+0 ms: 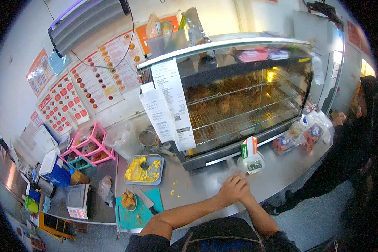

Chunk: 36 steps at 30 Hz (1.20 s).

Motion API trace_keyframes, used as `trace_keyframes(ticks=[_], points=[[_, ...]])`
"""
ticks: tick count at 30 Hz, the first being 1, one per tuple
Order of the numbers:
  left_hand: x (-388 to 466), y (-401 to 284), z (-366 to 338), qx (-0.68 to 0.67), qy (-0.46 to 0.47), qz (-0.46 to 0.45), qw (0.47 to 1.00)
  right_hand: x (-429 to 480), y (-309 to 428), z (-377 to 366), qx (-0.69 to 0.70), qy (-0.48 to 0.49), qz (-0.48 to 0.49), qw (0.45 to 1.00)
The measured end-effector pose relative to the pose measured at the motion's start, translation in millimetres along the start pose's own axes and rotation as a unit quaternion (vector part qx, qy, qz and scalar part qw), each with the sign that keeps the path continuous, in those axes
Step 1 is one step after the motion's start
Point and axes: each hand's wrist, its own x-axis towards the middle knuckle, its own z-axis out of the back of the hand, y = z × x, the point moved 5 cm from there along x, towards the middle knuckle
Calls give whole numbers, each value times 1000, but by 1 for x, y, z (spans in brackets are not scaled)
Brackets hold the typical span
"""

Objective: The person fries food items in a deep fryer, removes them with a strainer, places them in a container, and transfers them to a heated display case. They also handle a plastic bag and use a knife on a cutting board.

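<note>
Above the steel counter [201, 186], my left hand [227, 192] and my right hand [244, 191] are pressed together with the fingers bent. Just beyond them is a blurred, clear patch that may be thin plastic; whether either hand grips it is hidden. Close by, past my fingertips, lies a small white-and-green packet [254, 166] against a white round item. An open green, white and orange carton [249, 147] stands behind it. Left of my arms, a kitchen knife [146, 199] rests on a teal cutting board [129, 220] beside a small bowl of browned food pieces [128, 200].
A glass display warmer [226, 107] with wire racks runs along the back, printed receipts [176, 107] hanging from it. A tray of yellow food [144, 169] sits left. Bagged packs [312, 132] lie right, where another person [340, 157] stands. Pink baskets [91, 143] stand far left.
</note>
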Motion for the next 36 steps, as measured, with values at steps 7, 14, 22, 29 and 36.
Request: trace_keyframes(ticks=[7, 14, 22, 29, 36], points=[[-27, -5, -26, -205, -42, 304, 929, -51, -57, -26, 577, -42, -435, 689], [-12, -12, -96, -224, 17, 305, 925, -112, -87, -19, 661, -284, -495, 487], [5, -23, -181, -344, 198, 311, 864, -152, -178, 4, 523, -399, -532, 533], [17, 18, -207, -265, 242, 432, 827, -127, -165, -9, 528, -295, -533, 591], [-5, -16, -166, -370, 173, 293, 864, -98, -166, -12, 605, -340, -448, 564]])
